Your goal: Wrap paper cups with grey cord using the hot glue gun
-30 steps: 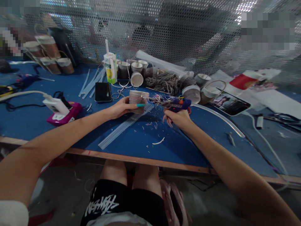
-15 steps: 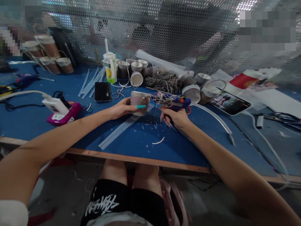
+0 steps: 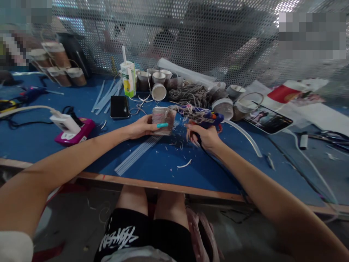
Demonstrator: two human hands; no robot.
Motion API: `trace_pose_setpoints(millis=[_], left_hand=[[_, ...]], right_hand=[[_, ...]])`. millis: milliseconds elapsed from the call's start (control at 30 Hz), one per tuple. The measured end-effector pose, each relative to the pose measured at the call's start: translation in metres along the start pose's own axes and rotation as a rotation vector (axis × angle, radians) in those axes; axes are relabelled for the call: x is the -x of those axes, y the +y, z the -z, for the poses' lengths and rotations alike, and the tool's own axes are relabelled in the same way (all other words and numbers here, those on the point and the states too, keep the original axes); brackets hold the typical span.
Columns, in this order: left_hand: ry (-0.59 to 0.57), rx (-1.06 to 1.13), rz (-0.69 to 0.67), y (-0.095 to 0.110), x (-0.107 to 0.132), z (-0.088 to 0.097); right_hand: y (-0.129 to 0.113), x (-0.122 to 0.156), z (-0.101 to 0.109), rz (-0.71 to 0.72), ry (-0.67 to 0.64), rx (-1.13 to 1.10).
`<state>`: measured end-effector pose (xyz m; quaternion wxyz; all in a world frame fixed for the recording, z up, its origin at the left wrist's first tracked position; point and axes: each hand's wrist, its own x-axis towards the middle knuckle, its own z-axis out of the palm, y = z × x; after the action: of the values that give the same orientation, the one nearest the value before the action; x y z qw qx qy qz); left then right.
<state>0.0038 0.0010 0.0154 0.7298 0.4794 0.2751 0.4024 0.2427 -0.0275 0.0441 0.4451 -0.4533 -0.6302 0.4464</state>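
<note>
In my left hand (image 3: 143, 127) is a small cord-wrapped pot (image 3: 163, 118), gripped from its left side with the thumb across the front. My right hand (image 3: 204, 135) is closed around the handle of a blue hot glue gun (image 3: 209, 117), whose clear glue stick (image 3: 245, 136) trails out of the back in a curve. Stringy glue and fibres cover the gun's front, and its nozzle end is at the pot's upper right side; whether it touches is unclear. Beneath the pot lie several clear glue sticks (image 3: 133, 158) on the blue tabletop (image 3: 158, 171).
Behind my hands are a bundle of grey cord (image 3: 191, 94), several small pots (image 3: 159, 91), a drink carton (image 3: 128, 78) and a black phone (image 3: 119, 107). A pink power socket (image 3: 75, 133) sits left. Rightward, a phone (image 3: 268, 118) is propped up. A perforated metal screen (image 3: 169, 40) stands at the back.
The glue stick's rear end has drawn in toward the gun, away from a small piece on the table. Pot and gun stay nearly in place, and the view shifts slightly.
</note>
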Motion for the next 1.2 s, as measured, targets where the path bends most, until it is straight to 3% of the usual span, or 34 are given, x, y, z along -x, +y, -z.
trace_pose_setpoints(millis=[133, 367, 633, 933, 1067, 1200], left_hand=[[-0.052, 0.004, 0.013, 0.0009, 0.0006, 0.0017], [-0.135, 0.034, 0.014, 0.002, 0.0014, 0.0045], [-0.162, 0.001, 0.038, 0.003, 0.0034, 0.0006], [-0.211, 0.002, 0.022, 0.0002, 0.0015, 0.0019], [-0.213, -0.015, 0.028, -0.0001, 0.0012, 0.0028], [-0.239, -0.037, 0.039, 0.0013, 0.0018, 0.0031]], right_hand=[[0.0012, -0.0017, 0.0, -0.036, 0.014, 0.025], [0.002, 0.0004, 0.0026, -0.03, -0.077, 0.032], [-0.0025, 0.0002, -0.0036, -0.035, 0.015, 0.011], [0.0026, 0.0016, 0.0048, -0.022, -0.083, 0.15], [0.0039, -0.0002, 0.0015, 0.047, -0.029, 0.069], [0.004, -0.0014, -0.001, 0.002, 0.017, 0.058]])
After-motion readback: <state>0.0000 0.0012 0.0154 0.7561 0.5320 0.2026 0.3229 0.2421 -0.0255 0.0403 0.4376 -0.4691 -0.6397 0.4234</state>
